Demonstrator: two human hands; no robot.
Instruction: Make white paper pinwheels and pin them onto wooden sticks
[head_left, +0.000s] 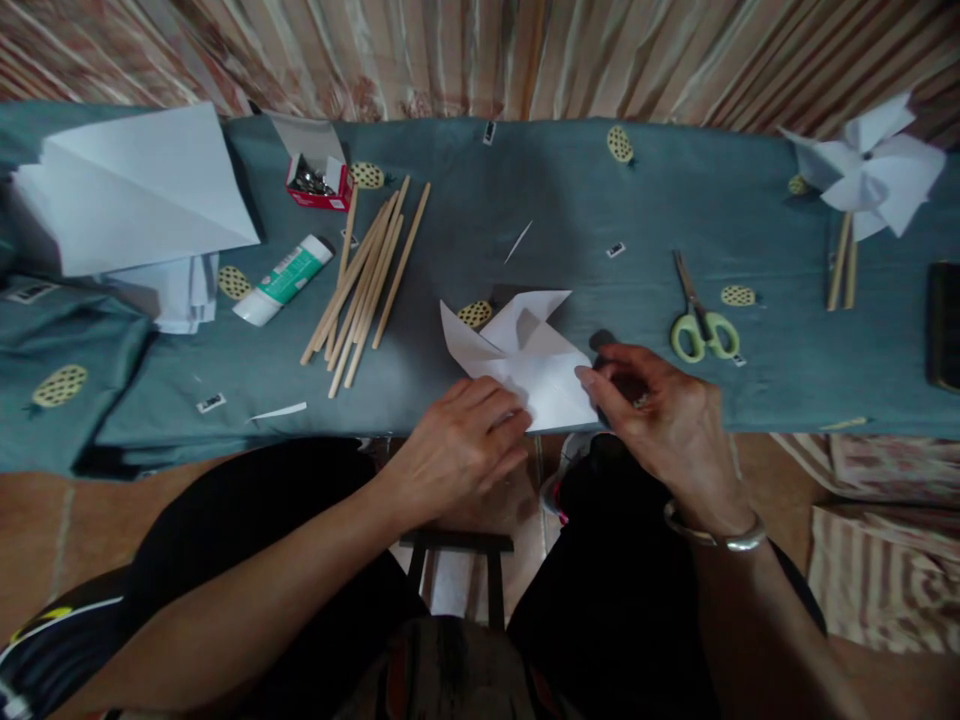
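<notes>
A white paper pinwheel [551, 380] with folded blades lies at the front edge of the cloth-covered table, in front of me. My left hand [472, 435] has its fingers curled over the near left side of the paper, gripping it. On the right, my right hand [652, 405] pinches the pinwheel's right corner between thumb and forefinger. A silver bangle [720, 535] circles my right wrist. Green-handled scissors [701, 320] rest just beyond my right hand, their blades pointing away.
Several wooden sticks [367, 285], a glue tube [283, 280] and an open red box [319, 185] of small metal pieces lie to the left. Farther left are white paper sheets [150, 190]. Finished pinwheels [874, 165] on sticks lie at the far right, near a dark object [943, 325].
</notes>
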